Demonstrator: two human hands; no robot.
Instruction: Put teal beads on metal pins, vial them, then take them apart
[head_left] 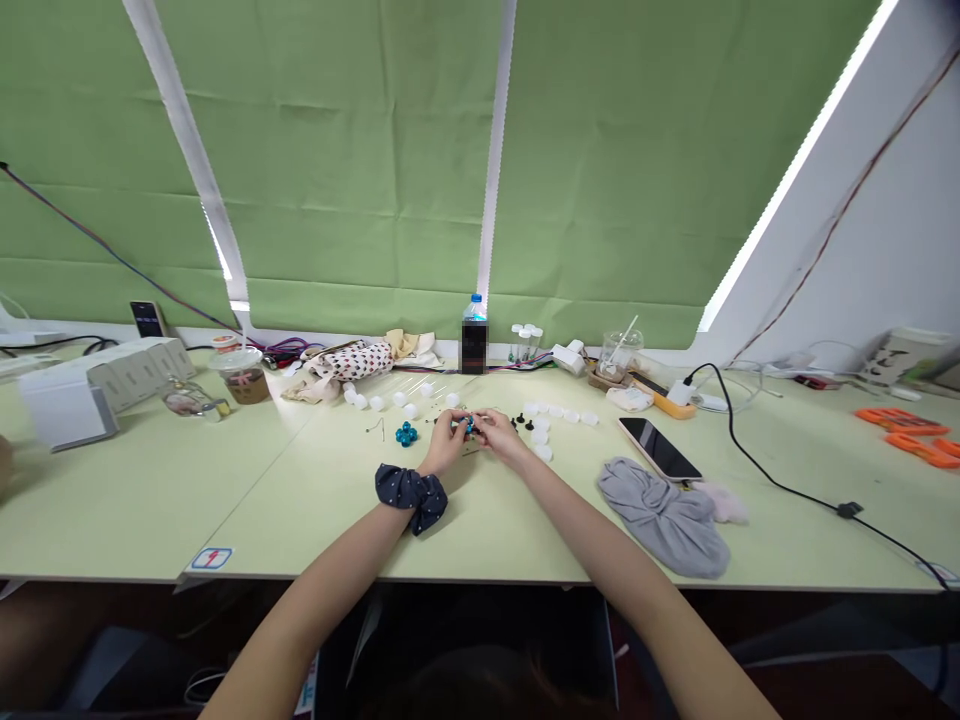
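Note:
Both of my hands meet over the middle of the table. My left hand [448,440] and my right hand [496,432] pinch a small shiny blue part [470,424] between their fingertips. Fingers cover much of it, so its full shape is hidden. Left of my hands lies a cluster of blue rounded pieces [406,434], with a thin bent wire [379,429] beyond it. Small black pieces [528,424] stand close to the right hand. White round caps [411,411] are scattered behind my left hand, and more white caps [555,411] lie to the right.
A labelled bottle [474,345] stands at the back. On the right are a phone [660,448], a grey cloth band [664,515], a plastic cup [619,355] and a black cable [787,482]. To the left are a drink cup [244,378] and white boxes [71,408].

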